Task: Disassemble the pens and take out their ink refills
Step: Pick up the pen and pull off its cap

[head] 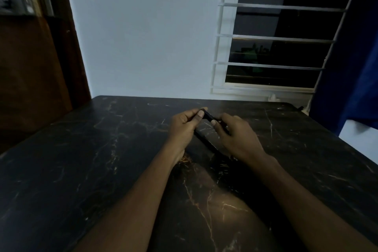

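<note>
Over the middle of the black marble table (81, 159), both hands hold a dark pen (207, 116). My left hand (183, 127) pinches one end of it between thumb and fingers. My right hand (237, 135) pinches the other end with thumb and forefinger. A second dark pen (208, 145) runs from under my left palm down towards my right wrist; whether it lies on the table or is held I cannot tell. The light is dim and the pens' details are hard to make out.
The table's far edge meets a pale wall. A barred window (276, 37) is at the back right, with a blue curtain (356, 80) beside it. A brown wooden door (30, 67) stands at the left.
</note>
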